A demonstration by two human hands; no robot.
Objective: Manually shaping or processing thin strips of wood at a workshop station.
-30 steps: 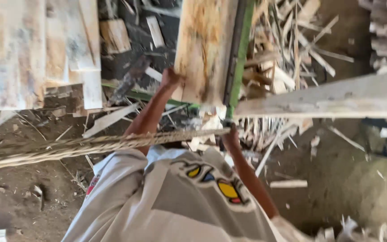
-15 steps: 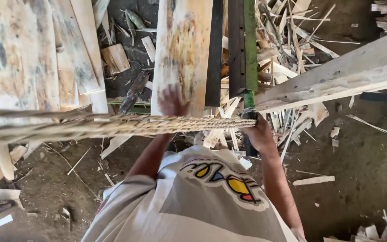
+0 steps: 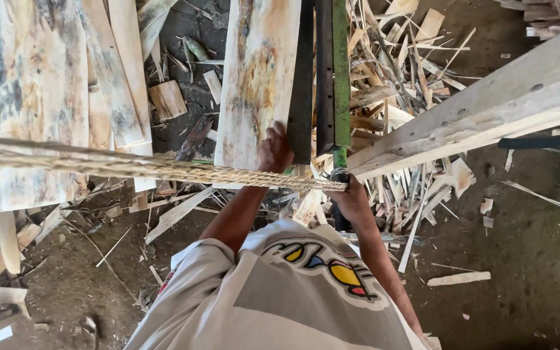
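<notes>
Over a dirt floor [image 3: 526, 259] littered with offcuts, we are looking straight down our own pale printed shirt [image 3: 280, 298] at a sawing set-up. To the left, a stack of wide weathered boards [image 3: 27, 97] is lying side by side, filling that whole corner. To the right, a long grey timber beam [image 3: 487, 110] is running diagonally up toward the top right corner. Between them, a pile of splintered wood scraps [image 3: 396, 84] is spreading out behind the machine.

In the middle, a pale stained plank [image 3: 257, 78] is lying lengthwise away from us, its right edge sitting against a dark metal rail [image 3: 306, 65], with a green metal bar [image 3: 340, 65] running parallel just beside that.

A twisted fibre rope [image 3: 163, 170] is stretching across the view from the left edge to the centre, passing in front of the plank's near end.

Our left hand [image 3: 275, 150] is pressing on the near end of the plank, fingers curled over its edge beside the dark rail. Our right hand [image 3: 352, 198] is clenching around the rope's end and a dark upright handle [image 3: 339, 217] below the green bar; we cannot tell which of the two it is gripping more firmly.

A single loose wood strip [image 3: 458, 279] is lying apart on the floor at lower right.
</notes>
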